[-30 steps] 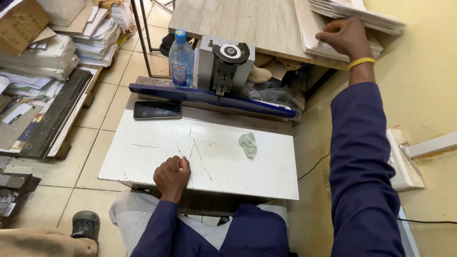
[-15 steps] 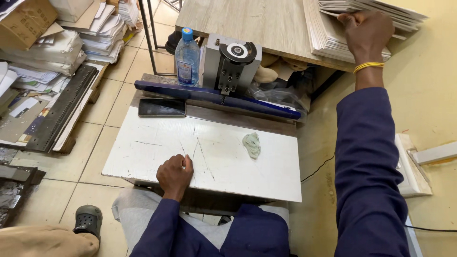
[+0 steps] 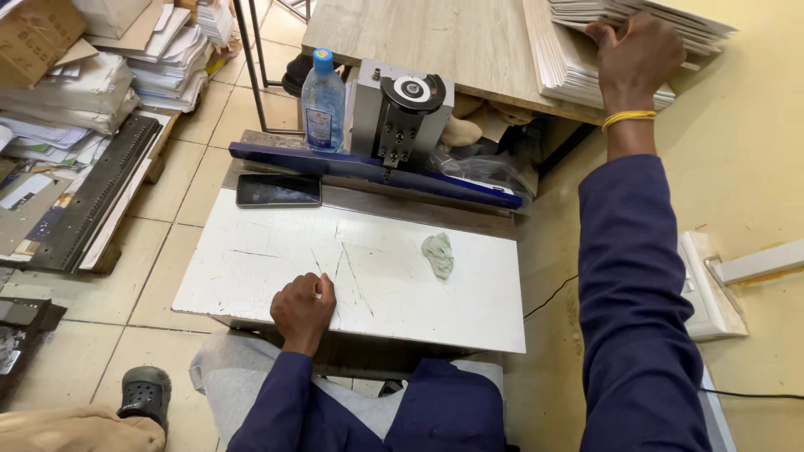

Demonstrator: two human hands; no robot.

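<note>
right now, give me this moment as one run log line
left hand: fist resting on white work surface | right hand: gripping stack of boards on wooden table | rag: lying apart from both hands

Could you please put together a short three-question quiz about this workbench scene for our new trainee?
1. True or false: the left hand rests on the white work surface.
2. What does the right hand grip? A) the water bottle B) the stack of boards C) the crumpled cloth
3. Which dark flat device lies at the far left corner of the white work surface?

Key: 1 true; 2 B; 3 the phone.
</note>
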